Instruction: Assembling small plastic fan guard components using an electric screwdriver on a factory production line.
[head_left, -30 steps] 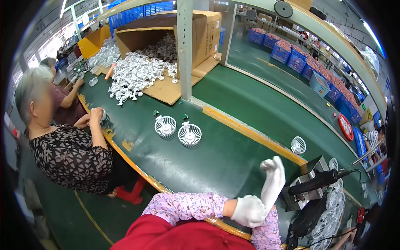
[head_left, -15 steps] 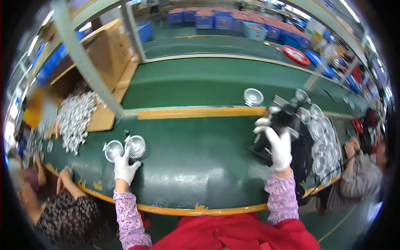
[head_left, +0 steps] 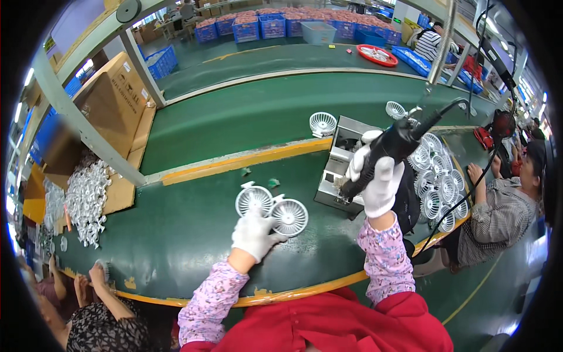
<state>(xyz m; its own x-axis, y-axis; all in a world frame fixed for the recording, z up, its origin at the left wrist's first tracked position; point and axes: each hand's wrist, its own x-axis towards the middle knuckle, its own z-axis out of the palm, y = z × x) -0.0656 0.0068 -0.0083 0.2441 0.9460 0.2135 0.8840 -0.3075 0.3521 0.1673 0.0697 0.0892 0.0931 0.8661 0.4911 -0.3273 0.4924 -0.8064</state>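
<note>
Green worktop (head_left: 170, 226): worn orange front edge (head_left: 337, 285) curving across the lower frame, orange rear strip (head_left: 246, 159) above centre, broad stretch between the heap of small white parts (head_left: 88, 196) at left and the pair of white slatted housings (head_left: 290, 217) at centre. Gloved left hand (head_left: 253, 233), just below the pair: fingers over the near rim of one, thumb beside the other, firmness of grip impossible to tell. Gloved right hand (head_left: 380, 186), right of centre: fingers clamped around a black corded tool (head_left: 384, 149), beside a grey metal fixture (head_left: 327, 192).
</note>
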